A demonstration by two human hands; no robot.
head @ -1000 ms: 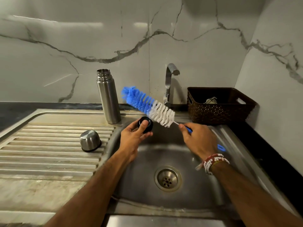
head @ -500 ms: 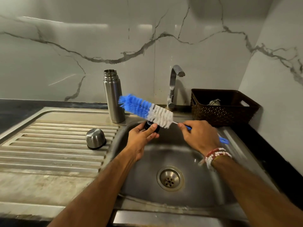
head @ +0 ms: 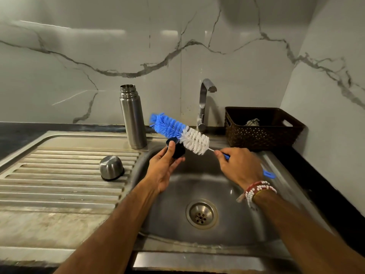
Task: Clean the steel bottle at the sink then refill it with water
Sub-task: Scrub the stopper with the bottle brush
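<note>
The steel bottle (head: pixel 133 119) stands upright and uncapped at the back of the drainboard, left of the basin. My left hand (head: pixel 165 165) holds a small dark stopper (head: pixel 177 150) over the sink's back left corner, thumb on its top. My right hand (head: pixel 240 165) grips the blue handle of a bottle brush (head: pixel 178 131). The brush's blue and white bristles lie across the top of the stopper. The steel cup lid (head: pixel 111 168) sits upside down on the drainboard ridges.
The steel sink basin (head: pixel 256 224) has a drain at its middle and looks dry. The tap (head: pixel 204 103) rises behind it with no water running. A dark woven basket (head: pixel 260 133) stands at the back right, against the marble wall.
The brush has slid leftward and lower across the stopper. My left hand has turned the stopper a little. Bottle and cup lid have stayed put.
</note>
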